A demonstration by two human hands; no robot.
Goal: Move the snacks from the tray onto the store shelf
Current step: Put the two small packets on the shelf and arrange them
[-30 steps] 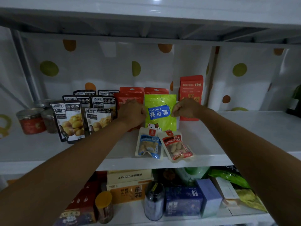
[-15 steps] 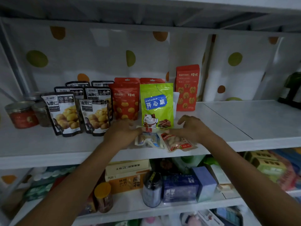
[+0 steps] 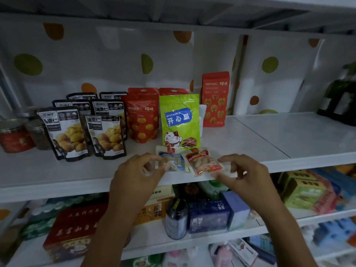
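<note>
Two small peanut packets lie flat near the front edge of the white middle shelf (image 3: 289,139): a blue packet (image 3: 173,159) and a red packet (image 3: 202,162), overlapping slightly. My left hand (image 3: 138,171) pinches the blue packet's left edge with thumb and fingertips. My right hand (image 3: 243,171) pinches the red packet's right corner the same way. A green pistachio pouch (image 3: 180,120) stands upright just behind them. The tray is out of view.
Black chestnut pouches (image 3: 65,132) stand at the left, with red pouches (image 3: 142,114) and a tall red bag (image 3: 215,99) behind. Jars (image 3: 15,137) sit far left and dark bottles (image 3: 341,101) far right. The lower shelf is packed with boxes and a dark jar (image 3: 176,218).
Both hands left the green pouch, dropped to the two peanut packets in front of it, and now hold their outer edges. The view tilted downward.
</note>
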